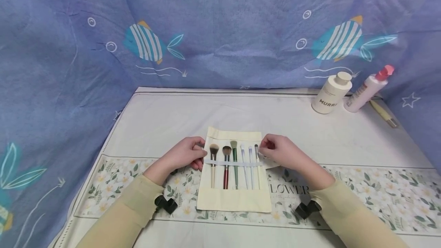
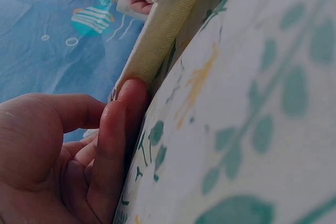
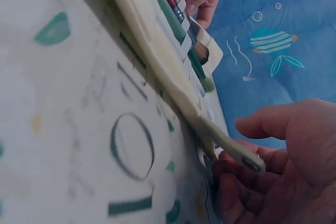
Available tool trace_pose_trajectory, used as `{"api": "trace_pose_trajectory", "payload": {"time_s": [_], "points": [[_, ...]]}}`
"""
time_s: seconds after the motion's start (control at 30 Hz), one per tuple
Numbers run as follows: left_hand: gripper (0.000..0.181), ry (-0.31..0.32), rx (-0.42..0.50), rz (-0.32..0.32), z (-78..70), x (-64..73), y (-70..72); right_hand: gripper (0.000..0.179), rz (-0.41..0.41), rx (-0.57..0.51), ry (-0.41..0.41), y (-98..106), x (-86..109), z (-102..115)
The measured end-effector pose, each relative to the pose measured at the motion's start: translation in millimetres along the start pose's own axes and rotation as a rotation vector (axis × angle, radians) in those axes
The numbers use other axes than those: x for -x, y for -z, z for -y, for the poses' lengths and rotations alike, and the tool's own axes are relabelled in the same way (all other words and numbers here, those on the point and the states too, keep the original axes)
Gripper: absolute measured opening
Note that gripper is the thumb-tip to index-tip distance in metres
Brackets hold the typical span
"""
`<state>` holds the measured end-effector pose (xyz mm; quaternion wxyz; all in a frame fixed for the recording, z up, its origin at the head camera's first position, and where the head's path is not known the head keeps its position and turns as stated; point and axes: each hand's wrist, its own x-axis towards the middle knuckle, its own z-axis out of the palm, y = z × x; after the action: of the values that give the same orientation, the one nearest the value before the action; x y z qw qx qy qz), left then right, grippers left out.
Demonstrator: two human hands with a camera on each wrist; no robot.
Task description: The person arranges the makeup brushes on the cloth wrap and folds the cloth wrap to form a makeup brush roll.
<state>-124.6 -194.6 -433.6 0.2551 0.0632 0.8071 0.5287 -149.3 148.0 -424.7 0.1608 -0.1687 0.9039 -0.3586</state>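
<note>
A cream cloth brush roll (image 1: pixel 234 200) lies spread out, with several makeup brushes under its white elastic band. Among them are a red-handled brush (image 1: pixel 226 175) and a green-handled brush (image 1: pixel 235 163). My left hand (image 1: pixel 187 152) pinches the roll's left edge between thumb and fingers. At the right edge is my right hand (image 1: pixel 279 149), beside the slim end brush (image 1: pixel 256 151). In the right wrist view, a strap tab (image 3: pixel 249 160) lies over its bent fingers while the thumb stands apart. Fingertips under the cloth are partly hidden.
A white bottle (image 1: pixel 327 97) and a pink-capped pump bottle (image 1: pixel 365 93) stand at the back right. Beside them lies a pale-handled brush (image 1: pixel 382 112). A floral-banded cloth (image 1: pixel 361 198) covers the table, and a blue fish-print curtain (image 1: pixel 213 30) hangs behind.
</note>
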Motion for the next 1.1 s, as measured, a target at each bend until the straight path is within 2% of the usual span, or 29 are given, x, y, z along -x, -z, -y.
{"api": "trace_pose_trajectory", "payload": {"time_s": [0.17,0.43,0.9,1.1], "points": [[0.031,0.014,0.002,0.007,0.9,1.5,-1.1,0.013,0.017,-0.010,-0.020,0,12.8,-8],[0.029,0.011,-0.002,0.006,2.0,2.0,-1.6,0.017,0.104,-0.019,-0.049,2,32.0,-13],[0.011,0.011,0.012,0.005,2.2,0.5,-1.0,0.016,0.146,-0.069,-0.066,8,31.0,-12],[0.017,0.009,0.014,0.011,2.1,0.6,-0.3,0.017,0.137,-0.066,-0.072,10,29.8,-13]]}}
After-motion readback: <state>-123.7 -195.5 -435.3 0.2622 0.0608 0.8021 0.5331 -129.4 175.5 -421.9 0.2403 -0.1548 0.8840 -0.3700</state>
